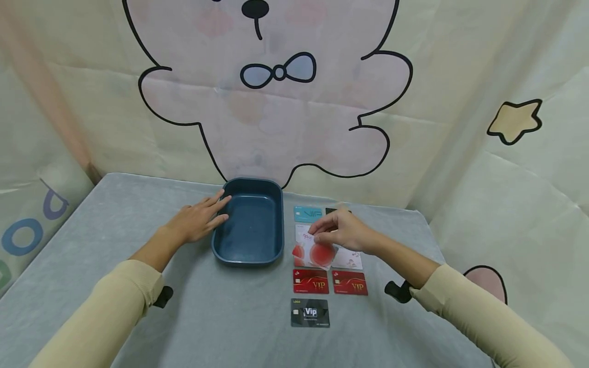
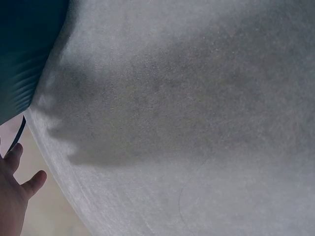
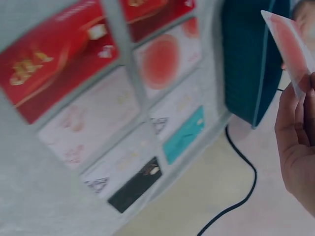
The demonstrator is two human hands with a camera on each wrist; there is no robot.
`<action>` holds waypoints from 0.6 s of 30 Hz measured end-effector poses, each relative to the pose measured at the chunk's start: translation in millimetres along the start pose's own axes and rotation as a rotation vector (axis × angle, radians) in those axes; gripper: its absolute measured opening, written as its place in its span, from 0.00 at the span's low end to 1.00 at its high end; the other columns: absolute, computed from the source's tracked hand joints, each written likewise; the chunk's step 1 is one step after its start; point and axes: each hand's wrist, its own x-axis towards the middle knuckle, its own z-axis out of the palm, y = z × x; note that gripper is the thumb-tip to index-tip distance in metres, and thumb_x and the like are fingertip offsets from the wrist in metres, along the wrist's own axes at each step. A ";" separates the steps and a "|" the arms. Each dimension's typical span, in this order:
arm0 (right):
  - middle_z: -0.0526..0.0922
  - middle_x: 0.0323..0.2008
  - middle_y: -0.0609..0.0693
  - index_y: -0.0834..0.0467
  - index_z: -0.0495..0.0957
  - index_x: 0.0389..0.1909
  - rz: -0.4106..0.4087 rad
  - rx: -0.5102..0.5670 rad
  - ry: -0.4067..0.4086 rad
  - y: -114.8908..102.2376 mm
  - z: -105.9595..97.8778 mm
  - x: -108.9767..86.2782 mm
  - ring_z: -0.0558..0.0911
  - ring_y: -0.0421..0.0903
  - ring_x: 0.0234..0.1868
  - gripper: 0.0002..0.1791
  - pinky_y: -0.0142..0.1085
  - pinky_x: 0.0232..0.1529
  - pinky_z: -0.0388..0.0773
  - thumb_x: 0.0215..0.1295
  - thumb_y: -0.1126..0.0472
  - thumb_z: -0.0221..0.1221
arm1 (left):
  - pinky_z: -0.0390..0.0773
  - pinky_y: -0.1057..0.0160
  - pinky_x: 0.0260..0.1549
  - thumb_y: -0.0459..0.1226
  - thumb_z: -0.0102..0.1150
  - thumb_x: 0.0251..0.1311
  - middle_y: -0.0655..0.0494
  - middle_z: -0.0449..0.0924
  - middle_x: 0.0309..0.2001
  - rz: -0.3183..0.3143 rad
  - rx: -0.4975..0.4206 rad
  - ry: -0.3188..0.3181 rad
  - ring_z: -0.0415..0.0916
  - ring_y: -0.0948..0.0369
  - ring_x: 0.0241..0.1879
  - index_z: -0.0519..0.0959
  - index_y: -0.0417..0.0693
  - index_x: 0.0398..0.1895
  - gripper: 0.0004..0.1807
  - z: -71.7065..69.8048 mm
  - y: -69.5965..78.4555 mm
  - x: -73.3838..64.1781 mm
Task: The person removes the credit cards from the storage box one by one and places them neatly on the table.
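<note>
My right hand (image 1: 345, 230) pinches a white card with a red circle (image 3: 290, 49) between thumb and fingertips, raised above the laid-out cards. Directly below lies a similar white card with red prints (image 1: 299, 248), partly covered in the head view. My left hand (image 1: 198, 220) has its fingers spread at the left rim of a dark blue rectangular bin (image 1: 248, 260); nothing lies in the bin. In the left wrist view only part of that hand (image 2: 12, 196) shows, below the bin's ribbed wall.
Right of the bin, cards lie in two columns: a light blue VIP card (image 1: 307, 213), a black card (image 3: 135, 184) partly hidden by my hand in the head view, a pale card (image 1: 348, 259), two red VIP cards (image 1: 310, 282), and a dark grey Vip card (image 1: 310, 313) nearest me. A printed curtain (image 1: 451, 76) hangs behind.
</note>
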 end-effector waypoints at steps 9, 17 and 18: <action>0.87 0.43 0.48 0.58 0.87 0.46 0.026 -0.043 -0.127 21.6 8.4 -24.0 0.80 0.46 0.42 0.09 0.34 0.39 0.83 0.66 0.63 0.65 | 0.61 0.27 0.59 0.50 0.42 0.77 0.43 0.42 0.79 -0.007 0.002 -0.003 0.51 0.38 0.74 0.51 0.48 0.80 0.34 -1.2 1.2 -1.3; 0.88 0.35 0.45 0.58 0.88 0.44 0.056 -0.020 -0.225 43.7 16.8 -47.8 0.79 0.41 0.33 0.08 0.30 0.34 0.78 0.65 0.64 0.65 | 0.59 0.27 0.59 0.50 0.42 0.77 0.43 0.42 0.79 -0.008 0.004 -0.001 0.50 0.38 0.74 0.51 0.49 0.80 0.34 -0.3 2.0 -0.1; 0.88 0.35 0.46 0.59 0.88 0.44 0.061 -0.012 -0.230 46.0 17.0 -50.8 0.79 0.41 0.33 0.08 0.30 0.33 0.77 0.65 0.65 0.65 | 0.59 0.27 0.59 0.50 0.42 0.77 0.43 0.42 0.79 -0.008 0.004 -0.001 0.50 0.38 0.74 0.51 0.49 0.80 0.34 -0.2 2.0 0.0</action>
